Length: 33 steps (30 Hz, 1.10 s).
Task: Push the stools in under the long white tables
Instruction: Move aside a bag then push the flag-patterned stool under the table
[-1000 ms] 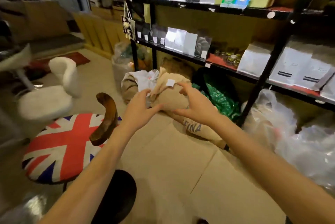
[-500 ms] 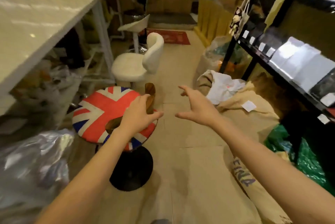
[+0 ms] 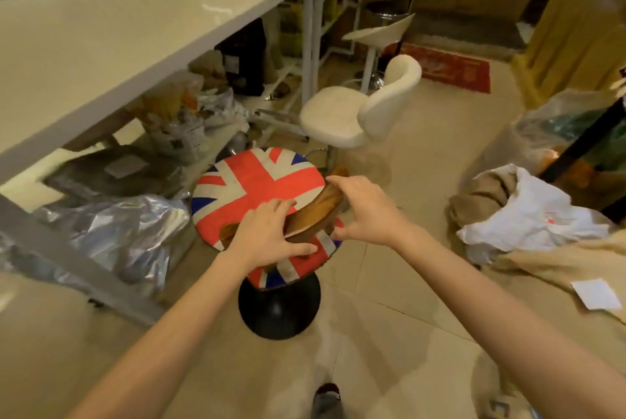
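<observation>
A stool with a Union Jack seat [image 3: 252, 181], a curved brown wooden backrest [image 3: 316, 213] and a round black base [image 3: 279, 308] stands in the aisle, just off the long white table [image 3: 142, 32]. My left hand [image 3: 267, 237] grips the near end of the backrest, fingers over its top and thumb under it. My right hand [image 3: 360, 208] curls over the far end of the same backrest. Beyond it stands a white stool with a padded back [image 3: 342, 117]. A taller white bar stool [image 3: 379, 34] stands further back by the table.
Silver foil bags [image 3: 111, 235], packets and a grey table leg [image 3: 74, 256] fill the space under the table on the left. Burlap sacks and a white plastic bag [image 3: 528, 218] lie on the floor at right, below black shelving. A red mat [image 3: 454, 68] lies far back.
The view swung left from the shelves to the table. Both hands came down from mid-air onto the flag stool's wooden backrest and took hold of it.
</observation>
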Available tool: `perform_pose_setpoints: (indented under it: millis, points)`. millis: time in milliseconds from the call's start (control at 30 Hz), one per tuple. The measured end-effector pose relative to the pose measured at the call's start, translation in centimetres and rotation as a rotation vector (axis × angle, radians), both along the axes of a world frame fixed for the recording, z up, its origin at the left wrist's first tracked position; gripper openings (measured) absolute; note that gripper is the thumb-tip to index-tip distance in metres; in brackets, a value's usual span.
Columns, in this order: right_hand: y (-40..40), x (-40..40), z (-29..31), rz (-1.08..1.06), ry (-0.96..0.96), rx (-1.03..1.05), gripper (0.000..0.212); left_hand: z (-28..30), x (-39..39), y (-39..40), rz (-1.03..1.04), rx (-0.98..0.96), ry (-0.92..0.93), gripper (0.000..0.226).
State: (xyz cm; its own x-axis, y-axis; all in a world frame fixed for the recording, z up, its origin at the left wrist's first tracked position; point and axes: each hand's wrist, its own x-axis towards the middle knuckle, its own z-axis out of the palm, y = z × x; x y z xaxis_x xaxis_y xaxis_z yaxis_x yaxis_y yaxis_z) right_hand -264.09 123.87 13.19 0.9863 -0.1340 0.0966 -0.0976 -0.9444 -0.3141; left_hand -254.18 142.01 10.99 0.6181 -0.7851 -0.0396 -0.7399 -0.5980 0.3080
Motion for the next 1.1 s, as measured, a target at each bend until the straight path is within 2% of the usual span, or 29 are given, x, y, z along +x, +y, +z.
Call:
perform_pose_setpoints:
  millis: [133,300,367,467,533,667,867,1100]
  points:
    - [-2.0,1.6,-1.2,0.156,0.057,-0.099,0.095,-1.0,0.4,-1.1,0.038,0.099,-0.028,0.097]
    - [-2.7,4.0,-2.1,0.339,0.073,-0.16,0.086,-2.2,0.8,-1.1,0.052,0.116,-0.022,0.077]
    - [-2.4,5.3,-2.1,0.407,0.104,-0.18,0.078,-2.6,1.1,-1.0,0.06,0.111,-0.032,0.077]
    - [-1.7,7.0,-2.4,0.489,0.217,-0.195,0.054,-2.7,1.2,-1.1,0.081,0.125,-0.071,0.079]
    - [-1.6,7.9,-2.6,0.538,0.258,-0.196,0.049,-2.7,1.2,-1.3,0.104,0.15,-0.115,0.079]
    - [-1.8,8.9,-2.7,0.628,0.244,-0.238,0.048,-2.4,1.1,-1.6,0.139,0.167,-0.078,0.068]
    - [-2.9,9.5,-3.1,0.743,0.159,-0.276,0.048,-2.1,0.9,-2.5,0.217,0.171,-0.13,0.05]
    - [-3.9,10.6,-3.8,0.8,0.093,-0.344,0.063,-2.2,0.9,-3.4,0.234,0.15,-0.221,0.051]
